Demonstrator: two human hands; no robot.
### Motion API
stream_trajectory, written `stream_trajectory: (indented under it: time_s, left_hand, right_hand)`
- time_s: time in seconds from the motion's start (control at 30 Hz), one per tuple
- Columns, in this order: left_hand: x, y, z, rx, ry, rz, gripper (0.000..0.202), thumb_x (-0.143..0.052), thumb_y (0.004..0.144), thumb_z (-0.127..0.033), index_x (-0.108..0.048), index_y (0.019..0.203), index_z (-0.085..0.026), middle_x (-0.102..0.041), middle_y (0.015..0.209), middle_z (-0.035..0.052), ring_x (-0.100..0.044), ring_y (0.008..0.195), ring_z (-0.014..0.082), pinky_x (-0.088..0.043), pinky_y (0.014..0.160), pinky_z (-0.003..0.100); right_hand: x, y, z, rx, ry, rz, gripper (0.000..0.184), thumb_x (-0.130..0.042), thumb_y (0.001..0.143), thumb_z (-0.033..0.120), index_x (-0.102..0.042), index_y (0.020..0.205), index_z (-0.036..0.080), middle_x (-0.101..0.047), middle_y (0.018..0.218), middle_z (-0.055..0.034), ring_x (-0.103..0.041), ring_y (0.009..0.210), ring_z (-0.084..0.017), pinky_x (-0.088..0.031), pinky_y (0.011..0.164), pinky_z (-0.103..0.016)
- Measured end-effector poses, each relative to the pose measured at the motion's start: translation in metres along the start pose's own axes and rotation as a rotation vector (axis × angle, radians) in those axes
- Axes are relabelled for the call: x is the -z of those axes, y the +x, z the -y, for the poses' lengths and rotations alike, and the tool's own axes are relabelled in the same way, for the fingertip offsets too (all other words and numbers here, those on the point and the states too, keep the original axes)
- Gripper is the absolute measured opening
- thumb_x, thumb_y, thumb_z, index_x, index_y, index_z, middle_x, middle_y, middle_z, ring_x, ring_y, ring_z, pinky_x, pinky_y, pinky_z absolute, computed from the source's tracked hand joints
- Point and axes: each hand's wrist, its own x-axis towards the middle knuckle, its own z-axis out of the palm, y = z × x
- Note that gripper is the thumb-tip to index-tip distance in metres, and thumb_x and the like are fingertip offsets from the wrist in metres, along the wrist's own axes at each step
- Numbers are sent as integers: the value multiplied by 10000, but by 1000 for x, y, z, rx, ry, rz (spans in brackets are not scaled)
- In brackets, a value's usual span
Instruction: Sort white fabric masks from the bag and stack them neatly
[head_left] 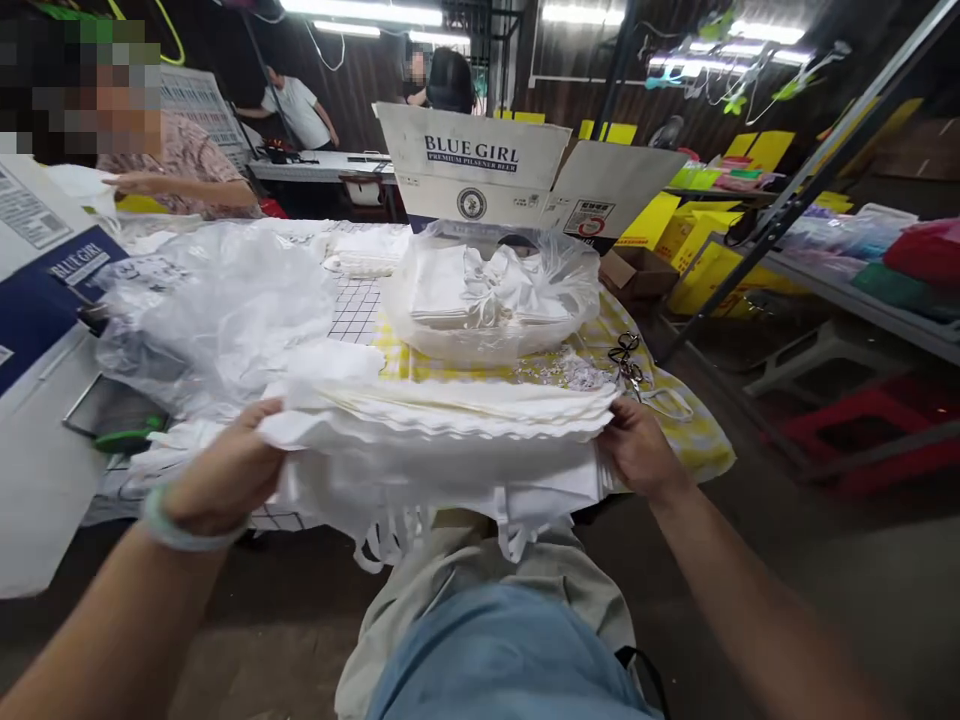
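Note:
A thick stack of white fabric pieces with scalloped edges (442, 440) hangs at the table's near edge, above my lap. My left hand (225, 470) grips its left end and my right hand (637, 445) grips its right end. White straps dangle from the underside of the stack. Behind it stands a clear plastic bag of folded white fabric (491, 295) on a yellow checked cloth (675, 420). A pair of scissors (628, 362) lies just beyond my right hand.
Crumpled clear plastic (210, 310) is piled at the left. An open Blue Girl carton (487, 165) stands behind the bag; another carton (45, 290) is at the far left. A person (172, 165) works at the back left. Shelves (862, 280) and a red stool (877, 420) are at right.

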Motion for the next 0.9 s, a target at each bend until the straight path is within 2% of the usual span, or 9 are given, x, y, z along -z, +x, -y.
stream_trajectory:
  time_s: [0.1, 0.17, 0.33, 0.47, 0.53, 0.6, 0.67, 0.77, 0.9]
  left_hand:
    - [-40, 37, 32, 193, -102, 237, 514, -852, 427, -326, -715, 875, -112, -733, 873, 124, -653, 918, 313, -551, 755, 376]
    - [-61, 71, 53, 240, -92, 277, 447, -841, 423, -312, -698, 795, -109, -728, 835, 124, -663, 860, 297, -545, 746, 375]
    - [-78, 141, 95, 245, 369, 77, 369, -737, 567, -341, -646, 863, -140, -684, 780, 76, -646, 810, 256, -524, 742, 372]
    - [-73, 137, 111, -215, 837, -235, 365, -574, 746, -284, -587, 1076, -130, -634, 997, 130, -601, 966, 274, -477, 872, 425]
    - [-79, 122, 114, -493, 934, -180, 265, -475, 825, -250, -604, 1023, -130, -611, 1056, 157, -576, 1030, 268, -456, 920, 421]
    - [-93, 110, 117, -651, 998, 56, 283, -384, 894, -246, -626, 1000, -145, -614, 1118, 154, -562, 1087, 247, -436, 971, 405]
    - [-109, 108, 122, -664, 1087, 257, 365, -338, 938, -297, -608, 1139, -155, -571, 1279, 143, -494, 1222, 256, -369, 1054, 443]
    - [-125, 117, 133, -547, 1265, 329, 538, -347, 939, -450, -424, 1400, -185, -369, 1498, 114, -279, 1397, 320, -208, 1123, 570]
    - [-116, 125, 145, -517, 1281, 343, 605, -354, 924, -512, -328, 1460, -233, -290, 1543, 76, -216, 1425, 318, -172, 1134, 573]
  right_hand:
    - [17, 8, -23, -177, -29, -28, 321, -821, 546, 316, -689, 819, 210, -725, 803, -26, -673, 785, -219, -533, 741, -348]
    - [26, 30, -38, -255, -71, -52, 338, -807, 533, 330, -675, 808, 184, -717, 780, -27, -669, 758, -215, -523, 743, -349]
    - [49, 86, -74, -297, -615, -191, 314, -691, 640, 273, -632, 926, 156, -666, 742, -31, -627, 714, -204, -502, 730, -359]
    - [50, 80, -92, 47, -1162, -334, 394, -616, 739, 237, -577, 1120, 144, -633, 964, -108, -591, 897, -247, -471, 865, -433]
    - [34, 67, -97, 211, -1265, -279, 325, -521, 842, 255, -584, 1134, 126, -611, 1079, -155, -563, 1023, -262, -449, 934, -434]
    - [9, 57, -101, 294, -1316, -105, 347, -404, 928, 276, -584, 1177, 114, -590, 1204, -170, -512, 1166, -259, -398, 1027, -425]
    - [-16, 55, -107, 289, -1357, 91, 431, -349, 965, 335, -522, 1298, 122, -498, 1384, -146, -388, 1329, -255, -296, 1122, -438]
    - [-36, 63, -116, 157, -1415, 235, 564, -358, 960, 444, -369, 1438, 146, -300, 1536, -98, -201, 1438, -269, -175, 1171, -486]
    - [-22, 69, -117, 131, -1390, 265, 600, -395, 945, 462, -346, 1447, 136, -314, 1530, -99, -232, 1425, -266, -192, 1165, -476]
